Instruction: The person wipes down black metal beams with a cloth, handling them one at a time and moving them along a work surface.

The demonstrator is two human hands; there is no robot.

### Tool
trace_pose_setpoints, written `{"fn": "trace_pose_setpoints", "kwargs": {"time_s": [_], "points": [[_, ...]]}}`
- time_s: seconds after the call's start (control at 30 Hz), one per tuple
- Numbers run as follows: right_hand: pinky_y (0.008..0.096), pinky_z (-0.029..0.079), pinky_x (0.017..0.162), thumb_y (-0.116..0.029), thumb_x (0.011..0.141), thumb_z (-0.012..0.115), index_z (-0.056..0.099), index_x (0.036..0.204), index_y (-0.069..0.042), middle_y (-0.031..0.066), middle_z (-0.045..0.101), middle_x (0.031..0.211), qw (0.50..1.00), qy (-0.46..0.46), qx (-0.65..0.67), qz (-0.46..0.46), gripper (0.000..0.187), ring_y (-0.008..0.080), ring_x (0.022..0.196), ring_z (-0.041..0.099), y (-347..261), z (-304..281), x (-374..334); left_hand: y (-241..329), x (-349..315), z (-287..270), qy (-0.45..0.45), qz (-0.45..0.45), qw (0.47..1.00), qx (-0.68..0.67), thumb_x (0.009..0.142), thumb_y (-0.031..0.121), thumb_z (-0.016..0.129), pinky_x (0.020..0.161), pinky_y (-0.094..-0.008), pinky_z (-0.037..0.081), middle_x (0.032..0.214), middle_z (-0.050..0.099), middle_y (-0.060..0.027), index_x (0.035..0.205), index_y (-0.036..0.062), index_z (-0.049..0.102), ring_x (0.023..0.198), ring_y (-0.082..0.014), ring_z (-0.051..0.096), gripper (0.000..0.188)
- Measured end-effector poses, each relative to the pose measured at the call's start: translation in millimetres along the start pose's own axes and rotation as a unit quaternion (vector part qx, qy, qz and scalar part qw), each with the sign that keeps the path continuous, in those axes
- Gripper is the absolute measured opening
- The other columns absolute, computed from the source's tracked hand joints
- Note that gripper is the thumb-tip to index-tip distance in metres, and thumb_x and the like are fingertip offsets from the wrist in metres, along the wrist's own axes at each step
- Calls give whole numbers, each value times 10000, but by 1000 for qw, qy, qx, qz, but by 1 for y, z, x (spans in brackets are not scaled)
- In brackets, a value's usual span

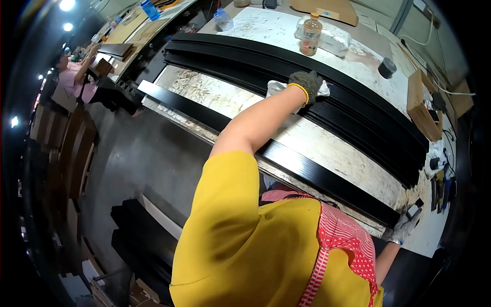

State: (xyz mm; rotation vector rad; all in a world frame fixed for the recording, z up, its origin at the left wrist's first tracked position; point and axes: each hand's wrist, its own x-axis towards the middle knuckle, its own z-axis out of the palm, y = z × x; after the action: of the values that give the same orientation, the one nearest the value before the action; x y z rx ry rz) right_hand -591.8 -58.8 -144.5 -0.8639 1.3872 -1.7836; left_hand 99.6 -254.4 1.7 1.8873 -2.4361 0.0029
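Observation:
My left hand (305,84), in a dark grey glove with a yellow cuff, is closed on a white cloth (277,88). It presses the cloth against the stack of long black grooved boards (368,120) across the bench. Down at the right, my right hand (405,227), in a pale glove, is beside the end of a single glossy black board (307,166) along the bench's near edge. Its fingers are bent around a small black-and-white object (415,210), whose kind I cannot make out.
On the white bench (255,23) stand an orange-capped bottle (310,35), a black round container (387,68) and a wooden box (424,105). Hand tools (441,189) lie at the right. More black boards (138,240) are stacked low at the left. A person (79,82) works at another bench.

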Motion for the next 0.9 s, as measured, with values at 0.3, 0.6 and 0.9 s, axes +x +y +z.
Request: {"fn": "trace_pose_setpoints", "kwargs": {"time_s": [0.3, 0.6, 0.9], "points": [[339, 502, 978, -172, 1027, 496, 440, 1462, -65, 119, 493, 1377, 987, 119, 49, 94, 452, 222, 1163, 545, -29, 79, -24, 9, 5, -1, -18, -17, 1000, -6, 836, 204, 663, 825, -463, 554, 1200, 617, -206, 1116, 65, 663, 1026, -353, 674, 313], [386, 457, 1030, -198, 931, 671, 461, 1431, -42, 140, 541, 1368, 835, 41, -500, -226, 563, 275, 1244, 515, -40, 86, -47, 17, 7, -9, -2, 23, 1000, -6, 813, 207, 677, 807, -419, 558, 1065, 704, -140, 1028, 117, 711, 977, -294, 699, 236], [331, 531, 773, -352, 958, 600, 491, 1361, -70, 136, 659, 1048, 939, 119, -320, -52, 504, 234, 897, 649, -104, 162, -102, 4, -30, -89, -179, 124, 970, 104, 785, 303, 728, 869, -475, 517, 1149, 631, -183, 1285, 189, 542, 1007, -401, 637, 545]]}}
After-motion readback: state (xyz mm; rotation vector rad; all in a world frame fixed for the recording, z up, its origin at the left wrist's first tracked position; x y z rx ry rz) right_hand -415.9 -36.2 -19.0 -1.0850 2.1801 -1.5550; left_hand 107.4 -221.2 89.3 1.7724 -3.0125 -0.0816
